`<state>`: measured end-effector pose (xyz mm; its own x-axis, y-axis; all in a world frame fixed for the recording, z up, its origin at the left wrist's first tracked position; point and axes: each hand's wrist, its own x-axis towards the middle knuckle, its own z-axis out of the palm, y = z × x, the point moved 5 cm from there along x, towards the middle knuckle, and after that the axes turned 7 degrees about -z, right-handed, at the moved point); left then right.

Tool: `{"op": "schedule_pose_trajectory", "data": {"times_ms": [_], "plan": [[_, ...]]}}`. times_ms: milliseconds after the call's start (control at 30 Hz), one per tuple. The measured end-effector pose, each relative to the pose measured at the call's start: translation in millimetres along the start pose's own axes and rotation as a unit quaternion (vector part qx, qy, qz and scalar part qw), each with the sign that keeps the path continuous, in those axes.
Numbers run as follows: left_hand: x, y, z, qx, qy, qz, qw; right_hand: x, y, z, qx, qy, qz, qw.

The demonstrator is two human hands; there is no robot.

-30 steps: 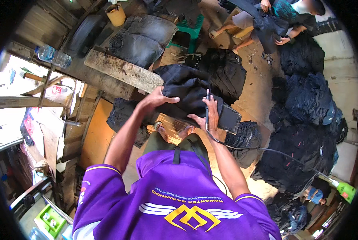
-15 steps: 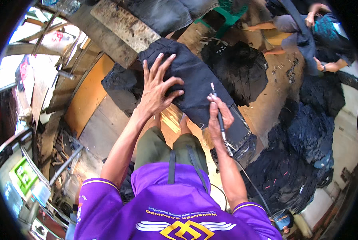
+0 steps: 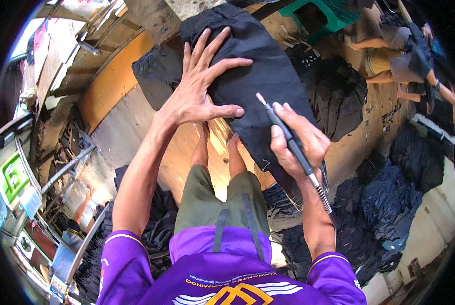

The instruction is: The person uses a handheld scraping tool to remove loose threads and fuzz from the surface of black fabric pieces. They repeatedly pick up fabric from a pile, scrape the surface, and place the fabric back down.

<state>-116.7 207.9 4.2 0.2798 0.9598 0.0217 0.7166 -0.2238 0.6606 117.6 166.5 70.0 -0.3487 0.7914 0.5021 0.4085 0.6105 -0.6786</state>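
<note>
A pair of black trousers [image 3: 268,66] lies stretched over a narrow board [image 3: 189,7], its waistband end at the far left. My left hand [image 3: 199,84] rests on the cloth with fingers spread and thumb stretched toward the near edge. In my right hand [image 3: 303,140] is a slim black rotary tool handpiece [image 3: 291,142], gripped like a pen. Its small pinkish tip points up and left over the cloth; whether it touches cannot be made out. A metal spring sleeve runs from the handpiece's lower end along my wrist.
Piles of dark garments lie at the right [image 3: 385,198], beyond the trousers [image 3: 334,96] and by my left elbow. A green plastic stool [image 3: 321,20] stands at the far side. Other people's legs [image 3: 369,43] and arms show at the far right. A metal rail [image 3: 70,168] crosses the left.
The view has shifted, and the trousers appear larger. My right hand has brought the handpiece leftward over the cloth, its tip now tilted left. My left thumb and index finger have spread wider.
</note>
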Motion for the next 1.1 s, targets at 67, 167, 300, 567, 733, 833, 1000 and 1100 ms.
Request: {"op": "schedule_pose_trajectory", "data": {"times_ms": [67,167,300,567,733,833,1000,1100], "plan": [[0,-3,0,-0.006,0.008,0.004,1.0,2,8,9,-0.009,-0.025,-0.005,1.0],[0,-8,0,-0.003,0.013,0.022,1.0,5,17,27,0.027,-0.043,-0.054,0.997],[-1,-15,-1,-0.05,0.041,0.052,0.997,2,19,31,0.032,-0.027,-0.061,0.997],[4,-21,1,-0.004,0.006,0.039,0.999,17,29,56,0.021,-0.072,-0.067,0.995],[9,-26,2,-0.016,-0.066,0.017,0.998,18,28,56,0.016,-0.084,-0.057,0.995],[10,-28,3,-0.017,-0.079,0.015,0.997,15,28,54,0.022,-0.091,-0.047,0.994],[8,-29,3,-0.024,-0.072,0.011,0.997,9,28,47,0.026,-0.105,-0.03,0.994],[9,-28,4,-0.022,-0.073,0.012,0.997,4,27,43,0.03,-0.112,-0.024,0.993]]}}
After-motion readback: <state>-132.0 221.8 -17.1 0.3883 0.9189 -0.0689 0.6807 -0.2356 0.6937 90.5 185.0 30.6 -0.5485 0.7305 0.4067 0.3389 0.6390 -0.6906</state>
